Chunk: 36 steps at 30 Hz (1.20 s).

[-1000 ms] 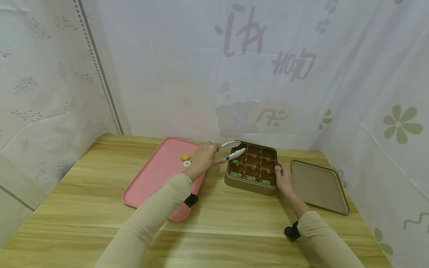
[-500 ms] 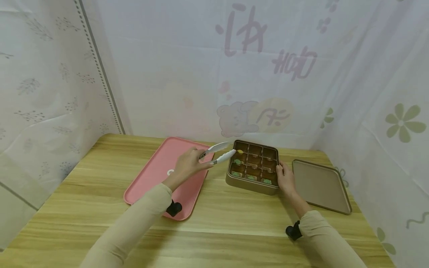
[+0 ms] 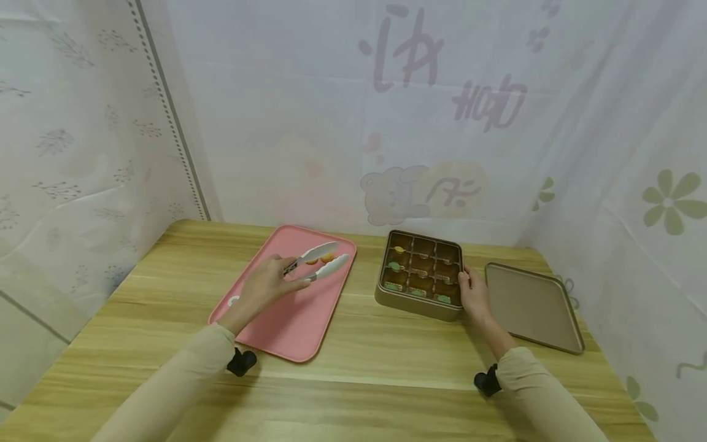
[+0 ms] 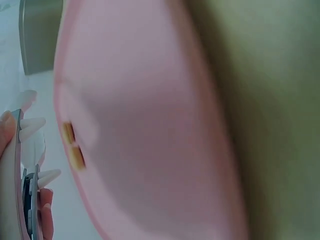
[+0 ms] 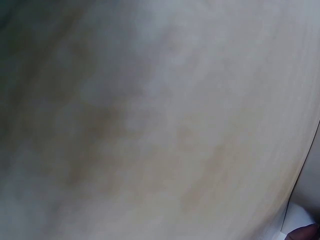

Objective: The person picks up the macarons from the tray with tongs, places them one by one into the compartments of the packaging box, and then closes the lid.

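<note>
My left hand [image 3: 264, 286] holds tongs [image 3: 331, 268] with white tips over the pink tray [image 3: 293, 347]. The tips are spread apart. Two small yellow pieces [image 3: 328, 258] on the tray show behind and between them in the head view. In the left wrist view the tongs [image 4: 34, 200] are at the left, beside the yellow pieces [image 4: 76, 157]. With my right hand [image 3: 475, 298] I grip the right side of a brown box [image 3: 414, 303], thumb at its rim. Its divided insert bears green pieces [image 3: 444, 299] along the front and a yellow piece [image 3: 399, 250] at the back left.
A flat brown lid [image 3: 533, 304] lies right of the box. On the tray's left part sits a white ring [image 3: 233, 301], partly hidden by my left wrist. A printed curtain [image 3: 309, 123] hangs behind the wooden table [image 3: 375, 356].
My left hand has moved left with the tongs, from over the box to over the tray. The yellow piece in the box now shows uncovered. My right hand stays on the box.
</note>
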Available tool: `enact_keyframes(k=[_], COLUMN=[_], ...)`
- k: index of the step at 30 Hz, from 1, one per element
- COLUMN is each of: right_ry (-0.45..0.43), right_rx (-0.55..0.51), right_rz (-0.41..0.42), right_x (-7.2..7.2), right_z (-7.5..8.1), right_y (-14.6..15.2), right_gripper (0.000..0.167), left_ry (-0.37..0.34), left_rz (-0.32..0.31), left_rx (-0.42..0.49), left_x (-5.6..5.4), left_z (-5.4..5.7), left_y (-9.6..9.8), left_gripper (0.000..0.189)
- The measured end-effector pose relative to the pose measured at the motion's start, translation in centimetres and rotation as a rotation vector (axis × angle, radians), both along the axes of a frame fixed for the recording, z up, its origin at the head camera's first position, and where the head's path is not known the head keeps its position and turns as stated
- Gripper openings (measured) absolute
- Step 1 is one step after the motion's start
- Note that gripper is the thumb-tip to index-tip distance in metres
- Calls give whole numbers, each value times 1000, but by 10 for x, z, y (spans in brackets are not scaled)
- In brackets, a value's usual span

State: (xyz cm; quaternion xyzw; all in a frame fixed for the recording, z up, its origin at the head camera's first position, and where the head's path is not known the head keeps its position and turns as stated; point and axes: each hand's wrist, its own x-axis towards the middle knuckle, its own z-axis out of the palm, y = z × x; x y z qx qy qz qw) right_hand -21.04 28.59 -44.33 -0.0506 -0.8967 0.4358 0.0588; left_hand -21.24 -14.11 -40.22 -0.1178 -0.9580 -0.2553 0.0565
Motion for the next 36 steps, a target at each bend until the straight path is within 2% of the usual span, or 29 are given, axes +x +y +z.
enact_keyframes(k=[5, 13, 20, 36], right_ry=[-5, -15, -35, -4], right_rx=[-2, 0, 22, 18], right_rz=[0, -2, -2, -5], right_x=[0, 1, 2, -1], right_z=[0, 2, 2, -3], right_y=[0, 0, -1, 1], right_gripper=[50, 51, 52, 52], left_ry=[-1, -8, -39, -27], left_rz=[11, 39, 79, 62], left_rx=[-5, -72, -81, -108], left_x=[3, 2, 1, -3], left_z=[-2, -7, -10, -10], left_y=[-24, -46, -52, -53], left_gripper=[57, 42, 39, 36])
